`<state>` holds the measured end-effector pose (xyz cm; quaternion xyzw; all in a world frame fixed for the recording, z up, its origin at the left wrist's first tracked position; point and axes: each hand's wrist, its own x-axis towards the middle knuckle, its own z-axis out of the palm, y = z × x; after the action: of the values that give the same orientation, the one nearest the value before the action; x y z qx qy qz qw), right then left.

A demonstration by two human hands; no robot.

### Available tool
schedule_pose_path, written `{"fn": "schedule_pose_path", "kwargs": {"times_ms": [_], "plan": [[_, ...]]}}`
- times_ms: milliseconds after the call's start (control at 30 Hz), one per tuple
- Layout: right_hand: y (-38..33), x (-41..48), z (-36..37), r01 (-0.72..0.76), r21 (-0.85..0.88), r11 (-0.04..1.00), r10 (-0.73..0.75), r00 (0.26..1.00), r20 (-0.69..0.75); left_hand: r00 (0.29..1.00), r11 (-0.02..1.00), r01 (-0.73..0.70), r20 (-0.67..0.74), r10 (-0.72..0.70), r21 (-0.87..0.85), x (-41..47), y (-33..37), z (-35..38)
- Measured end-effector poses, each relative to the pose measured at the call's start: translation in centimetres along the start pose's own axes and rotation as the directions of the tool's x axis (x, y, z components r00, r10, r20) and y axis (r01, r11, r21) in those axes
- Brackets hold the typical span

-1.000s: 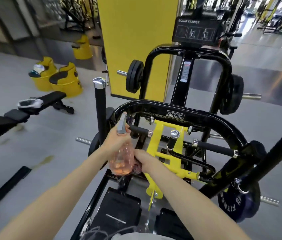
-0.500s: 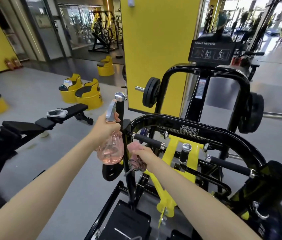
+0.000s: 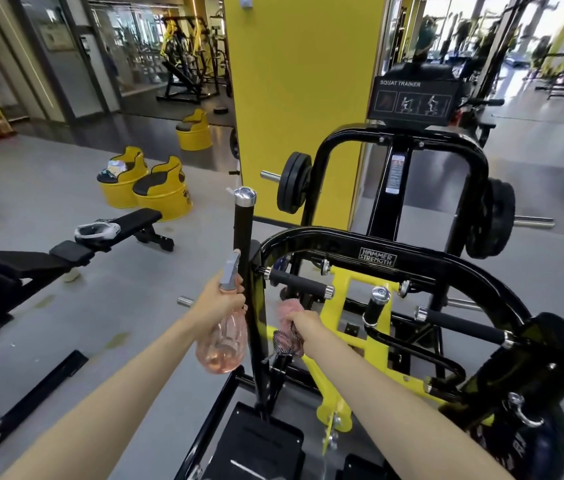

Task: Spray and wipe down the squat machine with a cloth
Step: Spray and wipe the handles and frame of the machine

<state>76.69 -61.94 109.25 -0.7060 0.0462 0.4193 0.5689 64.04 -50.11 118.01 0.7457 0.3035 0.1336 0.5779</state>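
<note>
The black and yellow squat machine [image 3: 377, 258] fills the right half of the head view. Its upright black post [image 3: 243, 233] with a chrome cap stands just in front of me. My left hand [image 3: 220, 301] grips a pink see-through spray bottle [image 3: 223, 344] by its grey trigger head, right beside the post on its left. My right hand [image 3: 303, 323] is closed on a bunched pink cloth [image 3: 287, 320], just right of the post and below a black foam handle [image 3: 296, 282].
A black adjustable bench [image 3: 66, 254] stands at the left with a small white item on it. Yellow barrel seats [image 3: 161, 192] sit behind it on the grey floor. A yellow pillar [image 3: 301, 98] rises behind the machine. Weight plates [image 3: 294, 181] hang on both sides.
The view has tilted up and both hands have risen along the upright post. The bottle's nozzle has come closer to the post, and the cloth hand has lifted towards the foam handle.
</note>
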Motion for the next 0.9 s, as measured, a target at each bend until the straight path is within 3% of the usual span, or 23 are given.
{"fn": "schedule_pose_path", "kwargs": {"times_ms": [133, 400, 533, 900], "plan": [[1.8, 1.3, 0.7, -0.055, 0.001, 0.998, 0.055, 0.998, -0.038, 0.994, 0.994, 0.105, -0.019, -0.104, 0.032, 0.9, -4.9, -0.4], [4.3, 3.0, 1.1, -0.168, -0.038, 0.985, 0.162, 0.978, -0.128, 0.945, 0.951, 0.294, 0.12, -0.305, 0.097, 2.1, -13.0, -0.3], [5.1, 3.6, 2.0, -0.22, -0.041, 0.975, 0.21, 0.964, -0.165, 0.913, 0.916, 0.38, 0.105, -0.394, 0.126, 3.0, -15.7, -0.5], [7.7, 4.4, 4.7, -0.185, 0.107, 0.977, 0.199, 0.97, -0.14, 0.881, 0.897, 0.341, 0.238, -0.409, 0.28, 5.6, -18.8, -0.9]]}}
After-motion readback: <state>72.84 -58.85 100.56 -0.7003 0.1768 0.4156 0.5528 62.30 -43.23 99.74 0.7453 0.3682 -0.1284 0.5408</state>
